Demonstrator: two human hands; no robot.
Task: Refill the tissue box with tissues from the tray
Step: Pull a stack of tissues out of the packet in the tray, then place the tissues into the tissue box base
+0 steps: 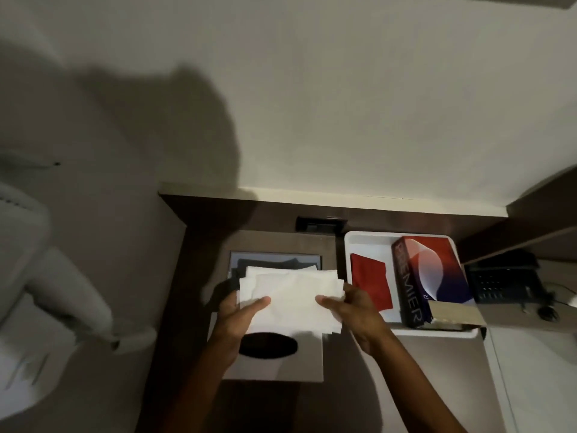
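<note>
Two bare hands are holding a stack of white tissues over a dark wooden counter. The left hand is gripping the stack's left edge, thumb lying on top and fingers tucked beneath. The right hand is clasping the right edge the same way. The tissues are hovering above the open tissue box, whose lid, with its dark oval slot, is lying nearer the person. Just to the right, a white tray is carrying a red packet and an opened carton lettered "PREMIER". A black telephone is sitting farther right.
</note>
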